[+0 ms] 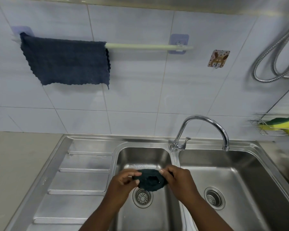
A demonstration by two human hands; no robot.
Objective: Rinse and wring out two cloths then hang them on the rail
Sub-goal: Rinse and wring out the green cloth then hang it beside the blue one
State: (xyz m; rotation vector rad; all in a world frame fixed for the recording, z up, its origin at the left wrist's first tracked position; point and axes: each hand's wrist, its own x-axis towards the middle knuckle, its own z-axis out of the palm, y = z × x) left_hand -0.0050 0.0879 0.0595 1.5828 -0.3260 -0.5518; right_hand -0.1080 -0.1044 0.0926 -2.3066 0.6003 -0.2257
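A dark green cloth, bunched and twisted, is held over the left sink basin. My left hand grips its left end and my right hand grips its right end. A dark blue cloth hangs spread over the left part of the pale rail on the tiled wall. The right part of the rail is bare. The chrome tap has its spout over the right basin, and no water runs from it.
The right basin has a drain strainer, as does the left one. A ribbed steel draining board lies at the left. A wire rack with a yellow-green sponge hangs at the right. A metal hose loops above it.
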